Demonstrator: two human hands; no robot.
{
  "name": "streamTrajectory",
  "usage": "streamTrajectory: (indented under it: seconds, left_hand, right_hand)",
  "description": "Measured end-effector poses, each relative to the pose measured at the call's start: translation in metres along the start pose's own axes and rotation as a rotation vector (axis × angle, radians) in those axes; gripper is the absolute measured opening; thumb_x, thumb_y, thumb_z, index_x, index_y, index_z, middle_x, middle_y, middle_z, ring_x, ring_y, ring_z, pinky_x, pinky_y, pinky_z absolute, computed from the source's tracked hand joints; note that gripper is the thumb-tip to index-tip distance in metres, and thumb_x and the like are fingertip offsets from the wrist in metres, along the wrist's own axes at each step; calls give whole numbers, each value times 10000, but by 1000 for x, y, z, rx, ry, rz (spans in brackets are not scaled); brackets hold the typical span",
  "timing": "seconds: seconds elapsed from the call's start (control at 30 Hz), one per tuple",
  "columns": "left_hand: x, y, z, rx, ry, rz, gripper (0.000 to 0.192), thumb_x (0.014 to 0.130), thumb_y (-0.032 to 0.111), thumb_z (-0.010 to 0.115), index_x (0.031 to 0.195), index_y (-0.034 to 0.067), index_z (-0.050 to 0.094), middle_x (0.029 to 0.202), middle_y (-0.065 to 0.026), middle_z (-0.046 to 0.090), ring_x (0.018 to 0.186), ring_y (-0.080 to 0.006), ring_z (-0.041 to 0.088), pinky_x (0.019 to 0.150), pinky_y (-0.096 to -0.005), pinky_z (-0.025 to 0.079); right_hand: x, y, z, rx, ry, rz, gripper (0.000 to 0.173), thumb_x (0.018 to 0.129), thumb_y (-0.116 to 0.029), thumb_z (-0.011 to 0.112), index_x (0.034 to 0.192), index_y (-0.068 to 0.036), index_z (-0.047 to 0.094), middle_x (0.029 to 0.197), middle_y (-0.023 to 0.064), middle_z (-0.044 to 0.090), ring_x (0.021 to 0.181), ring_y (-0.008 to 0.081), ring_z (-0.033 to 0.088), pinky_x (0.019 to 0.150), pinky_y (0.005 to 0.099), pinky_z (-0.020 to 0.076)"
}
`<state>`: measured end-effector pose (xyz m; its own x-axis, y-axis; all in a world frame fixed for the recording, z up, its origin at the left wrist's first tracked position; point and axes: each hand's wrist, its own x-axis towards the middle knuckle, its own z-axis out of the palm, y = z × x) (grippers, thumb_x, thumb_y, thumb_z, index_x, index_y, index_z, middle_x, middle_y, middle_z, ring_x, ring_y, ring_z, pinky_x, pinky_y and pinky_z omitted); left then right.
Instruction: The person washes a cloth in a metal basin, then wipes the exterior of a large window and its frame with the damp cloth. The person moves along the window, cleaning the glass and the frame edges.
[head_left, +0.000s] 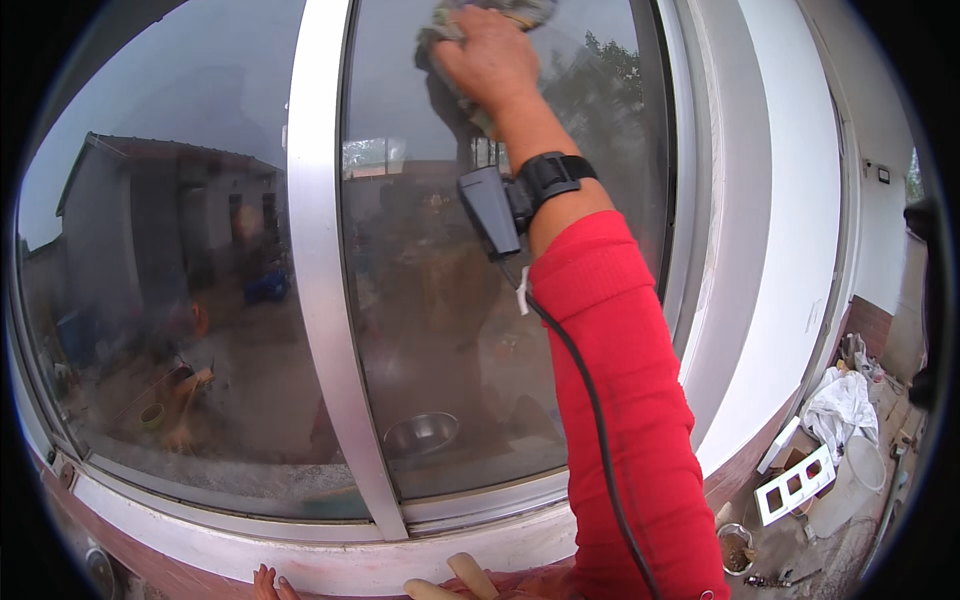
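Observation:
High on the right-hand glass pane (450, 300), my right hand (491, 60) presses a crumpled patterned cloth (442, 37) to the surface. Parts of the cloth stick out around my fingers, and its top runs to the picture's edge. A black strap (559, 180) with a grey device (491, 210) circles my right wrist, and a black cable runs from it along the red sleeve (630, 375). Down at the bottom edge, only the fingers of my left hand (274, 583) show, apart, near the sill (315, 559). Its palm is out of view.
A metal upright (330, 262) divides the right pane from the left pane (187, 300). Two pale rounded rods (472, 574) stick up at the bottom. On the ground at right lie a white plastic sheet (844, 409), a white frame with square holes (795, 486), and a translucent bucket (855, 480).

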<state>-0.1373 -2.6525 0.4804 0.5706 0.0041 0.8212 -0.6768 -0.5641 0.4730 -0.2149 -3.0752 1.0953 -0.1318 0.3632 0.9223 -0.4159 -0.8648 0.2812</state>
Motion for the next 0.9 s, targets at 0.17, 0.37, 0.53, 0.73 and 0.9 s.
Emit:
streamTrajectory:
  seconds: [0.17, 0.37, 0.53, 0.73, 0.9]
  left_hand:
    - [10, 23, 6, 23, -166, -102, 284, 941, 183, 560, 1159, 7, 612, 1220, -232, 578, 1175, -380, 521, 1011, -447, 415]
    - [24, 14, -4, 115, -51, -3, 230, 922, 157, 588, 1103, 20, 626, 1180, -209, 597, 1123, -370, 549, 984, -443, 437]
    - [37, -2, -24, 96, -2, -44, 248, 932, 163, 577, 1112, -3, 617, 1182, -206, 599, 1116, -355, 556, 982, -431, 432]
    - [21, -19, -26, 118, 32, -118, 279, 940, 168, 575, 1139, -27, 604, 1173, -202, 608, 1111, -337, 564, 971, -420, 434]
    - [18, -33, 9, -105, 52, -197, 258, 943, 133, 532, 1155, -5, 583, 1247, -166, 568, 1204, -330, 492, 1022, -425, 371]
  right_hand:
    - [-109, -75, -24, 458, -127, -347, 380, 688, -285, 662, 1037, -138, 691, 1254, 65, 596, 1250, 279, 485, 1074, 459, 345]
    - [-268, -21, -153, 383, -597, -357, 506, 542, -237, 791, 1016, -110, 666, 1184, 89, 577, 1186, 303, 503, 1084, 471, 335]
    - [-201, 120, -139, -63, -39, 300, 430, 824, -249, 609, 1187, -25, 556, 1179, 187, 572, 1081, 398, 524, 918, 444, 434]
    - [-34, 98, -48, -154, 98, 463, 469, 812, -414, 553, 1127, -73, 627, 1167, 150, 618, 1099, 360, 553, 896, 478, 459]
    - [-48, -45, 7, 229, 85, -120, 427, 735, -341, 639, 1100, -121, 635, 1189, 99, 609, 1136, 317, 542, 956, 433, 441]
